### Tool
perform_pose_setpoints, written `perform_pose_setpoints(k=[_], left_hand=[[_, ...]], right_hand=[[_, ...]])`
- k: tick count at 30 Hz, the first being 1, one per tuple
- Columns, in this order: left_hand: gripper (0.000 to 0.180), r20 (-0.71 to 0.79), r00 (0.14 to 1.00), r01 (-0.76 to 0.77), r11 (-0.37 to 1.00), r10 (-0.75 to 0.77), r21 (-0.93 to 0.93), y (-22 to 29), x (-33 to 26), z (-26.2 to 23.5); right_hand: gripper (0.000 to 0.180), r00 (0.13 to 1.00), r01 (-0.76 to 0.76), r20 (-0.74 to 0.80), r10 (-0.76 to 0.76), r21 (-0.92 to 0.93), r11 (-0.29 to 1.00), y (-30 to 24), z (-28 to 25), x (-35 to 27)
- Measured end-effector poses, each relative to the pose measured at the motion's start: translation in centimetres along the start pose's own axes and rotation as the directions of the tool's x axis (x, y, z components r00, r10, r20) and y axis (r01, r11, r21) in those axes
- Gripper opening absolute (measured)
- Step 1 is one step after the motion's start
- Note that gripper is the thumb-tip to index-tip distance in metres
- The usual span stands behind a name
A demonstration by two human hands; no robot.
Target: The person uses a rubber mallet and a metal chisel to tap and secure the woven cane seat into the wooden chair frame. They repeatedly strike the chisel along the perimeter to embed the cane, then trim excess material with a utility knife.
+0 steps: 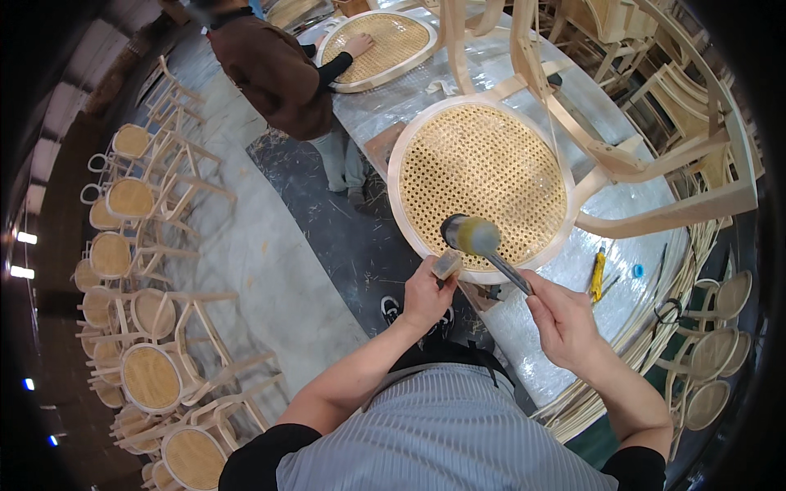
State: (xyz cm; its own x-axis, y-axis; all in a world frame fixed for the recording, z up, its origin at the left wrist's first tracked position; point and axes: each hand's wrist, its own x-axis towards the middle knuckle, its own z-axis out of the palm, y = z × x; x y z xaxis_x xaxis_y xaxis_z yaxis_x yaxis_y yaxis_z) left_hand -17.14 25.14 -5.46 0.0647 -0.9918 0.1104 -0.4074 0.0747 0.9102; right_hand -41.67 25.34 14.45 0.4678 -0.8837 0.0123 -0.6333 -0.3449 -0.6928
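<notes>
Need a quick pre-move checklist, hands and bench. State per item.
1. Mallet gripped: ok, right hand holds its handle.
2. Wooden block held: ok, in the left hand.
3. Block bearing on the near cane seat: cannot tell; it shows at the rim, contact unclear.
4. Mallet head off the cane: cannot tell; it overlaps the weave in this view.
5. Yellow tool apart from hands: ok, on the table to the right.
6. Co-worker's hand away: ok, on the far cane seat.
</notes>
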Motion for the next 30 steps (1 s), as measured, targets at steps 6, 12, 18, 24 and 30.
perform_pose_setpoints(k=[6,12,18,24,30], left_hand=[[0.026,0.078,0.996,0.040,0.999,-0.041,0.014,0.7,0.2,0.1],[0.034,0.195,0.969,-0.159,0.987,0.149,0.034,0.7,2.4,-0.9],[0.039,0.524,0.843,0.100,0.924,0.118,-0.370,1.1,8.0,-0.3],[0.039,0.721,0.651,0.227,0.844,0.239,-0.485,5.1,16.5,2.9],[0.041,0.801,0.450,0.162,0.846,0.395,-0.508,9.2,22.8,7.2]], right_hand=[[0.034,0.982,-0.160,0.091,0.164,-0.056,0.986,3.1,2.2,-3.7],[0.033,0.910,-0.351,-0.155,0.384,0.202,0.914,3.8,5.6,-10.6],[0.034,0.581,-0.478,-0.304,0.755,0.623,0.619,3.5,12.5,-15.9],[0.036,0.307,-0.338,-0.381,0.872,0.812,0.475,1.1,16.3,-13.0],[0.036,0.078,-0.158,-0.479,0.874,0.860,0.485,-2.6,21.8,-5.3]])
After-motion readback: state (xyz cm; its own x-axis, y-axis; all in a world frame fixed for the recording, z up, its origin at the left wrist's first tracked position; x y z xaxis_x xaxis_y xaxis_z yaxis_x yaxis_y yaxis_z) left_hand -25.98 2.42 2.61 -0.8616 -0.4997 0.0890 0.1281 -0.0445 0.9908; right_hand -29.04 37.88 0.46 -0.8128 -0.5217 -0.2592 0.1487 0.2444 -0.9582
